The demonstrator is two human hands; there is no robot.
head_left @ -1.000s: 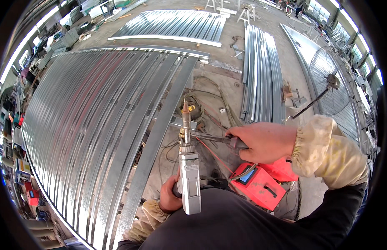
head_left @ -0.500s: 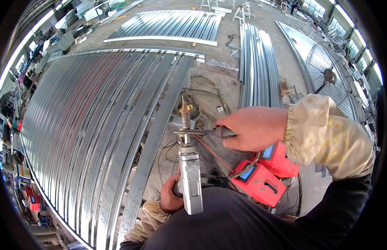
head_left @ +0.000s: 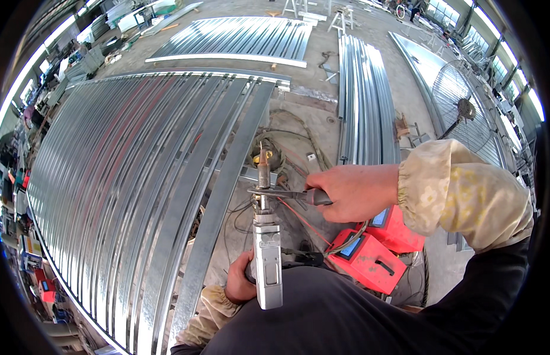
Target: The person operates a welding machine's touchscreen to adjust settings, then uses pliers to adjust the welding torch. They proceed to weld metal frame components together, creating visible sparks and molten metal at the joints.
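Note:
My left hand [head_left: 239, 285] grips the handle of a grey welding torch [head_left: 267, 260] that points away from me, its copper nozzle tip [head_left: 263, 161] raised over the floor. My right hand [head_left: 352, 190] is closed on the dark handles of pliers [head_left: 287, 193], whose jaws clamp the torch's neck just below the nozzle. Both hands are bare, with pale fabric sleeve covers over the forearms. My dark-clothed body fills the lower edge of the view.
A big curved panel of corrugated galvanised sheet [head_left: 127, 189] lies to my left with a steel edge channel [head_left: 227, 195]. A red welding machine [head_left: 370, 254] sits by my right side, with cables on the concrete. More sheet stacks [head_left: 364, 100] and a floor fan [head_left: 464, 112] lie beyond.
My right hand with the pliers has slid left and slightly up along the torch neck. The torch stays in my left hand, almost in the same spot.

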